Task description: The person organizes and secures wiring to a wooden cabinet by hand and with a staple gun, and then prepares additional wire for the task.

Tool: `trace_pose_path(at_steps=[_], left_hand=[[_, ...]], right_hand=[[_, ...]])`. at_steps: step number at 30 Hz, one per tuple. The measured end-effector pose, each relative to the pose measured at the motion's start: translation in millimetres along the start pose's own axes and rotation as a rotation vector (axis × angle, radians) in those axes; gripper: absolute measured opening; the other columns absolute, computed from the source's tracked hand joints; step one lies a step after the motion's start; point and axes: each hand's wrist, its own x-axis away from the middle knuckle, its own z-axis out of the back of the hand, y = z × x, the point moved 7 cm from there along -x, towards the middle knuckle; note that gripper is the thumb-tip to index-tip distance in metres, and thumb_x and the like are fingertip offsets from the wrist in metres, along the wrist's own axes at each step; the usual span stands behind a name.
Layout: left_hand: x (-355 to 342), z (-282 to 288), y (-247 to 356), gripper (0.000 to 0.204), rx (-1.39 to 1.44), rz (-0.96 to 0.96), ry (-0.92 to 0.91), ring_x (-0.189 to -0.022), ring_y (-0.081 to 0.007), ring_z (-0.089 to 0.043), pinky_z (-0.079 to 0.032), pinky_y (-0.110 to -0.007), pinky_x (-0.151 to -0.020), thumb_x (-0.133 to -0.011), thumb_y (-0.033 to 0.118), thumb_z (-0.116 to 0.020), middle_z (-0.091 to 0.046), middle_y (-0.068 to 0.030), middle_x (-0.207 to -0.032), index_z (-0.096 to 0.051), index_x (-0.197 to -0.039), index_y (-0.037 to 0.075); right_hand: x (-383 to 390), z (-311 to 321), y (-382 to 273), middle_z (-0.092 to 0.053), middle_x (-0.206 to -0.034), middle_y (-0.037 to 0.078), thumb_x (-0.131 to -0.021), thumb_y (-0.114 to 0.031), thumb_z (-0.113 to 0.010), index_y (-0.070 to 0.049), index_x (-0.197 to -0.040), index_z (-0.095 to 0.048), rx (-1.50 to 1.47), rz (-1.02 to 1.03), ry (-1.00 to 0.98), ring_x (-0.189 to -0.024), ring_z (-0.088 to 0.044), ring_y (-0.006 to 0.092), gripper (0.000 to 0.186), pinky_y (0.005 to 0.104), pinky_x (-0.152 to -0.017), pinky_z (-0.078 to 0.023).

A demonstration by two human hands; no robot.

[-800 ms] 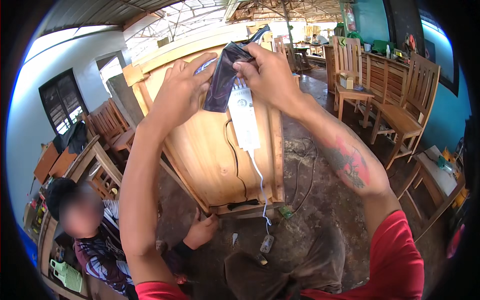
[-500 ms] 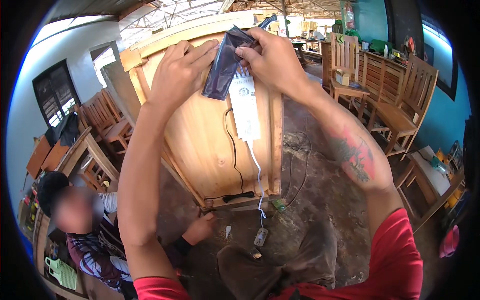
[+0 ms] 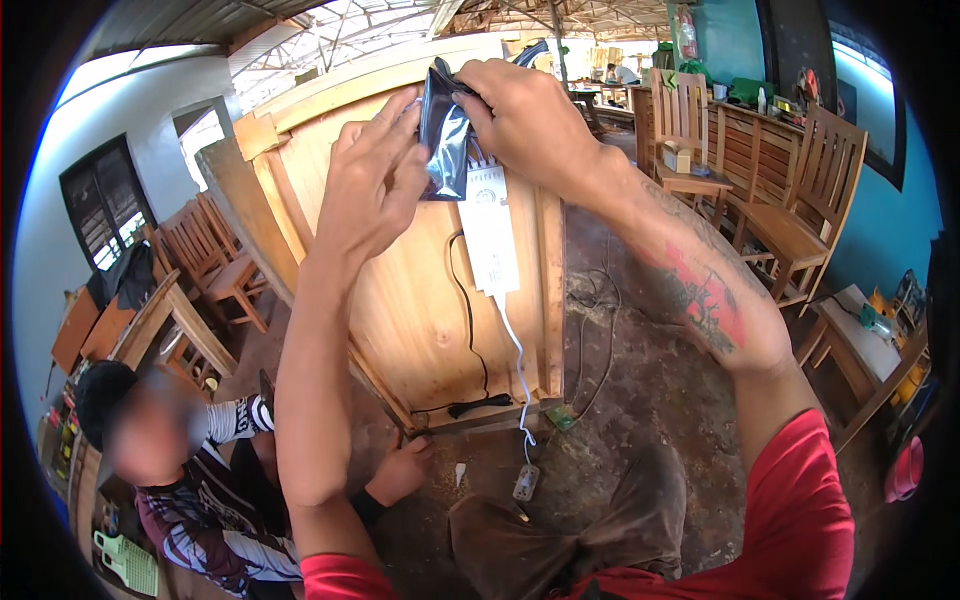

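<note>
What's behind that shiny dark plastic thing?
The pale wooden panel shows below the shiny dark plastic, and a white box shows beside its lower right. Whatever is directly behind the plastic is covered, so I can't tell.

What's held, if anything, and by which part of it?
Dark glossy sheet, pinched near its upper end by the right grip. Left grip is at its left edge; hold there can't be told.

Box [image 3: 490,235] on panel [image 3: 415,310], centre; its cord [image 3: 517,350] drops toward socket block [image 3: 525,483] on floor [image 3: 640,350]. Film [image 3: 445,150] at box's top end, left hand [image 3: 378,175] on its left, right hand [image 3: 530,110] on its right. Another person [image 3: 215,490] lower left, chairs [image 3: 215,260] beyond; right: more chairs, counter [image 3: 755,150] behind
</note>
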Motion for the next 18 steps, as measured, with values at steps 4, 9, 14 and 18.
trace_pose_path(at_steps=[4,9,14,18], left_hand=[[4,-6,-5,0.047,-0.021,0.042,0.048,-0.094,-0.029,-0.058,-0.049,-0.04,-0.094,-0.09,0.02,-0.079,-0.066,-0.0102,-0.144,-0.071,-0.132,0.0],[8,-9,-8,0.064,-0.095,0.005,0.07,-0.099,-0.03,-0.059,-0.048,-0.04,-0.095,-0.087,0.026,-0.082,-0.064,-0.0117,-0.145,-0.062,-0.142,0.003],[9,-10,-7,0.072,-0.112,-0.01,0.101,-0.102,-0.0307,-0.06,-0.048,-0.041,-0.095,-0.086,0.024,-0.083,-0.063,-0.0131,-0.144,-0.055,-0.15,0.007],[7,-11,-1,0.069,-0.129,-0.026,0.079,-0.102,-0.0298,-0.061,-0.049,-0.041,-0.093,-0.087,0.022,-0.081,-0.062,-0.0118,-0.143,-0.056,-0.15,0.01]], right_hand=[[-7,4,1,-0.068,-0.08,0.023,-0.094,-0.011,-0.074,0.0,-0.1,-0.071,-0.005,0.033,0.005,-0.073,-0.069,0.0414,0.014,0.0456,-0.066,-0.054],[-12,7,3,-0.069,-0.075,0.023,-0.095,-0.017,-0.075,-0.001,-0.101,-0.075,-0.033,-0.078,-0.071,-0.066,-0.069,0.0391,0.018,0.0437,-0.061,-0.054],[-14,1,3,-0.071,-0.077,0.023,-0.094,-0.019,-0.072,0.0,-0.097,-0.073,-0.004,-0.163,-0.056,-0.07,-0.069,0.0425,0.019,0.0484,-0.065,-0.055],[-9,-2,-2,-0.073,-0.081,0.018,-0.09,-0.016,-0.072,-0.004,-0.094,-0.072,0.134,0.133,-0.016,-0.076,-0.072,0.0401,0.013,0.0491,-0.065,-0.057]])
